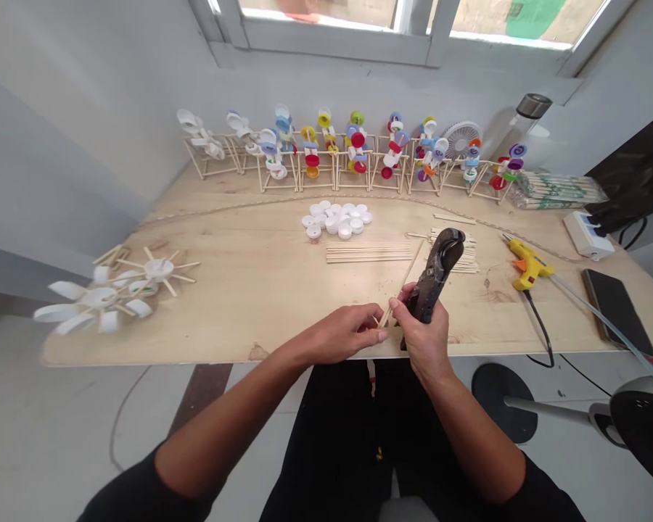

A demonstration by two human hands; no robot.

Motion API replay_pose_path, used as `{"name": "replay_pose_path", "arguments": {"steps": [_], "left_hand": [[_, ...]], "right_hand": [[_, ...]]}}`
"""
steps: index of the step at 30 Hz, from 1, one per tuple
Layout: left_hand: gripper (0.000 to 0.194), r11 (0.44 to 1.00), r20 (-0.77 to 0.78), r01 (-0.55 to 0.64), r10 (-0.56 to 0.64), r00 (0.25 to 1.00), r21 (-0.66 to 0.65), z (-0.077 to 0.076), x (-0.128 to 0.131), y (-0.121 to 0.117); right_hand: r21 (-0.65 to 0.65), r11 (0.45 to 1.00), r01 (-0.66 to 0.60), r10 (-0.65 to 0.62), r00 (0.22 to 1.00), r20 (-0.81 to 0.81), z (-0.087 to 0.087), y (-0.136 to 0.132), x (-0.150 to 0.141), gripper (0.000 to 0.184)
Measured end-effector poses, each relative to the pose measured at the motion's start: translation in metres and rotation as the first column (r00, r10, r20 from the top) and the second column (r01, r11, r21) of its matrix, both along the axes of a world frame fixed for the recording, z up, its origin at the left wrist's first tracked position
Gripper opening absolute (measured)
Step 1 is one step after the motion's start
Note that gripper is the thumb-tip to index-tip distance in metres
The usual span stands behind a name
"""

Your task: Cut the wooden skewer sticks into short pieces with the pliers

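Near the table's front edge, my left hand (353, 332) is closed, its fingertips pinching the lower end of thin wooden sticks (412, 272). My right hand (431, 335) is wrapped round a black hand cutter (438, 270) with a hooked head pointing away from me. The right thumb and fingertips also touch the sticks beside the cutter. How many sticks are held is hard to make out. Just beyond my hands lies a row of long sticks (368, 252), and to its right a pile of shorter cut sticks (465, 255). White bottle caps (337, 220) are heaped farther back.
Several stick-frame wheels with coloured caps (358, 139) line the back. White-cap wheels (99, 297) lie at left. A yellow glue gun (532, 264), phone (614, 304), power strip (588, 233), bagged sticks (558, 188), small fan (461, 139) and bottle (522, 123) stand at right.
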State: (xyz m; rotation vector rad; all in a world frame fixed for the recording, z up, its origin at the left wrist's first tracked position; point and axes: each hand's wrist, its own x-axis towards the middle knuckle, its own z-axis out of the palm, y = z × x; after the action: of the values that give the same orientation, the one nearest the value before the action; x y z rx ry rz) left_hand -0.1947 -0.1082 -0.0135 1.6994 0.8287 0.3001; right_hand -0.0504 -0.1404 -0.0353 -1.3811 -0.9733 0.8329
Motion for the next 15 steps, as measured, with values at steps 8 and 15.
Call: {"name": "replay_pose_path", "arguments": {"steps": [8, 15], "left_hand": [[0.017, 0.898, 0.235, -0.426, 0.439, 0.867, -0.106, -0.013, 0.022, -0.028], [0.021, 0.806, 0.337, -0.494, 0.587, 0.737, -0.325, -0.020, 0.041, -0.033]], "right_hand": [[0.007, 1.000, -0.003, 0.003, 1.000, -0.017, 0.001, -0.001, -0.004, 0.019], [-0.030, 1.000, -0.005, 0.004, 0.999, -0.039, 0.001, -0.002, -0.005, 0.022]]}}
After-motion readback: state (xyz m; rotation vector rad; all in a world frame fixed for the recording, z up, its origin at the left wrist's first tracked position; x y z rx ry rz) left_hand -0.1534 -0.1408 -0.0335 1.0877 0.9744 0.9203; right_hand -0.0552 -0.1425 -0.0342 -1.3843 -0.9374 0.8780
